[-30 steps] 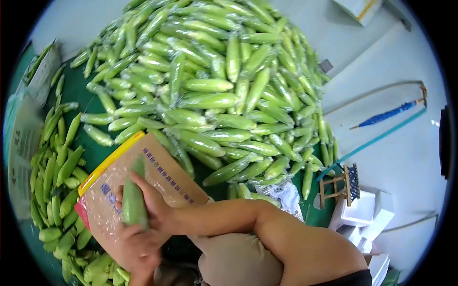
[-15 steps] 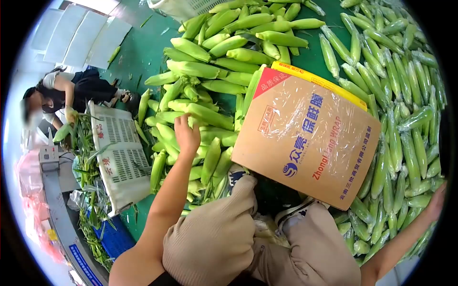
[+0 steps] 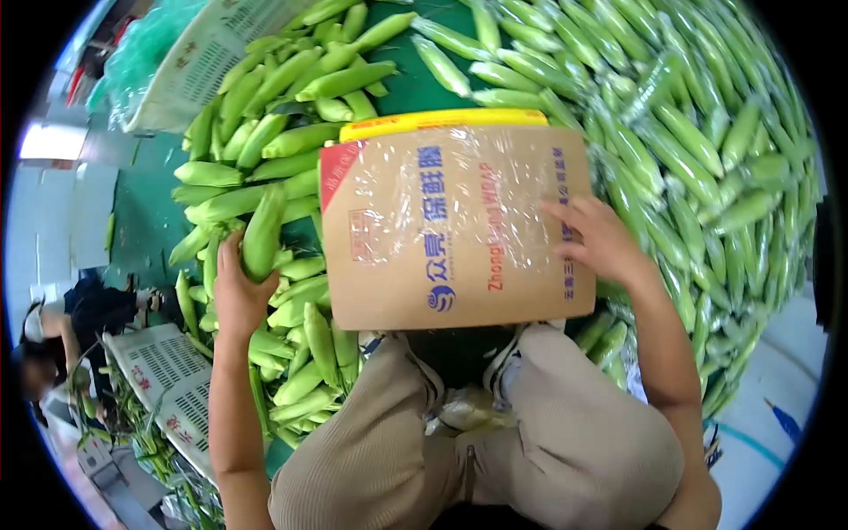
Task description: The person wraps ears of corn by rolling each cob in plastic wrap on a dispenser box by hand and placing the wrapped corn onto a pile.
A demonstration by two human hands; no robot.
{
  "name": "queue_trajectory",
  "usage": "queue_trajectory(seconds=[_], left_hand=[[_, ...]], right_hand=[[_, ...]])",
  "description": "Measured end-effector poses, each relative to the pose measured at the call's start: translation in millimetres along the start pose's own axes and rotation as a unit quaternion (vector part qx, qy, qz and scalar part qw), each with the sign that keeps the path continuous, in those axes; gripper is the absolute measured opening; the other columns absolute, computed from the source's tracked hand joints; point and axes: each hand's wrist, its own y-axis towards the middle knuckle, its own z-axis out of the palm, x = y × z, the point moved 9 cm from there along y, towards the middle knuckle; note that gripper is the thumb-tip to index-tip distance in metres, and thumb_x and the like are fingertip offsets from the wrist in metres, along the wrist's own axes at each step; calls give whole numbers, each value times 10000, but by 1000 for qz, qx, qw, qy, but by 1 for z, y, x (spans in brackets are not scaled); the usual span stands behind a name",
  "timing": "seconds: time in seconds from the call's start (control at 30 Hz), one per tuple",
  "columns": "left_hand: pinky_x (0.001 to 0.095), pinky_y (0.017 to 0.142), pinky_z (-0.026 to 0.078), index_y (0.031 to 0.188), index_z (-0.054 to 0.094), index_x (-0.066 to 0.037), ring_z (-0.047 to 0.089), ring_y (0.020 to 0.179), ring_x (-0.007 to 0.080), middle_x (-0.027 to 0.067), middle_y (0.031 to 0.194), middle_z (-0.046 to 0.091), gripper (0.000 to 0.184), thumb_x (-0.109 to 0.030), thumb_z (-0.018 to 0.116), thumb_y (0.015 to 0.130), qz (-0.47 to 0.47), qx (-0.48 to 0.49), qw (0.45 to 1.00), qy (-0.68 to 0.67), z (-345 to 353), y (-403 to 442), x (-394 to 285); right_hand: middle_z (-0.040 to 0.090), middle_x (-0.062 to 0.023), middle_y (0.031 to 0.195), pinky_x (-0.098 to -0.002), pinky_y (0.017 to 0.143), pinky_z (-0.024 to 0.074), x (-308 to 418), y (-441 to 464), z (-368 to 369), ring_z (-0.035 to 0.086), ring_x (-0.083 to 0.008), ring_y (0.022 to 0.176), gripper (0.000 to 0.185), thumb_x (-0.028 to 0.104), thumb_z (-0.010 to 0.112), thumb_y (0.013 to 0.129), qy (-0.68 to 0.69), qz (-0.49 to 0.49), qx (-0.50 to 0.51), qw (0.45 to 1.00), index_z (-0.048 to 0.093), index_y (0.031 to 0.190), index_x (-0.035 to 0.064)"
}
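My left hand (image 3: pixel 242 291) is closed around the lower end of a green ear of corn in its husk (image 3: pixel 263 234), which tilts up over the pile of unwrapped corn (image 3: pixel 305 349). A cardboard box (image 3: pixel 380 296) with Chinese lettering lies in front of my knees, clear plastic film (image 3: pixel 521 190) stretched over its top. Over the right part of the box is my right hand (image 3: pixel 605 240), fingers spread and holding nothing; whether the fingertips touch the film I cannot tell. Along the far edge of the box runs a yellow box strip (image 3: pixel 450 121).
Film-wrapped corn (image 3: pixel 680 150) is heaped to the right and far right. White crates (image 3: pixel 177 389) stand at left and upper left (image 3: pixel 199 66), the latter with green netting or bags (image 3: pixel 150 49). Another person (image 3: pixel 66 327) works at the far left. The floor (image 3: pixel 141 190) is green.
My view has swung to the right. My left hand has taken an ear of corn from the pile. My right hand has come from the wrapped heap to above the box.
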Motion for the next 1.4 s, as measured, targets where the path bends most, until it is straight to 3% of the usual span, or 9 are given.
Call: queue_trajectory(seconds=[0.3,0.43,0.53,0.67,0.87,1.0,1.17,1.27,1.4], left_hand=[[442,866,562,1322,635,-244,658,1006,292,26,1092,664,616,-320,810,736,312,60,948,19,132,42,-234],[462,874,558,1303,649,-217,638,1033,303,53,1102,663,583,-284,785,740,302,139,943,10,137,49,-236],[460,878,560,1296,648,-209,636,1047,317,64,1112,656,582,-292,807,743,330,116,937,-7,137,50,-239],[445,916,510,1314,640,-202,609,1038,323,83,1094,633,666,-330,880,706,323,31,942,-90,108,47,-217],[408,817,418,1056,719,-159,563,947,268,42,947,590,340,-349,831,797,118,50,992,3,105,-1,-91],[388,705,430,995,736,-132,623,779,256,19,826,631,147,-211,750,872,179,-79,979,63,104,6,-101],[410,919,583,1066,688,-17,729,1063,338,159,1132,752,267,86,654,823,155,-179,944,-228,69,-46,-116],[500,1085,466,1238,658,-24,621,1263,336,175,1339,655,391,-193,736,894,260,-35,957,-122,112,-70,-163],[527,1159,351,1378,603,-53,512,1364,360,172,1418,591,576,-460,618,971,240,31,970,12,117,-16,-186]], right_hand=[[660,-64,945,-407,815,509,2,-7,29,620,-293,860,127,110,702,901,64,-143,-150,976,693,1025,86],[685,-135,1027,-359,870,531,-37,-25,36,664,-292,932,180,72,624,987,497,163,-367,769,623,1165,42],[676,-125,1095,-385,868,537,28,31,-13,662,-289,1003,332,195,729,921,142,56,-214,965,602,1197,60],[651,-80,1150,-424,862,526,63,93,30,638,-281,1095,590,335,855,769,-170,-36,-130,976,585,1240,106],[635,-72,1116,-437,858,516,40,88,31,620,-295,1071,680,373,872,719,-103,-28,-168,980,582,1273,104],[632,-112,1069,-454,817,521,47,78,32,630,-327,1023,659,408,830,754,-120,-35,-120,985,579,1262,72],[627,-136,1011,-460,818,522,69,57,52,638,-350,960,699,519,770,799,-59,-158,27,985,573,1261,32],[620,-132,1053,-461,847,524,80,53,70,630,-351,985,748,556,757,807,-53,-128,148,979,564,1307,34],[598,-130,1104,-458,883,517,92,72,19,613,-343,1033,781,557,761,801,-91,-130,-87,983,547,1359,53]])
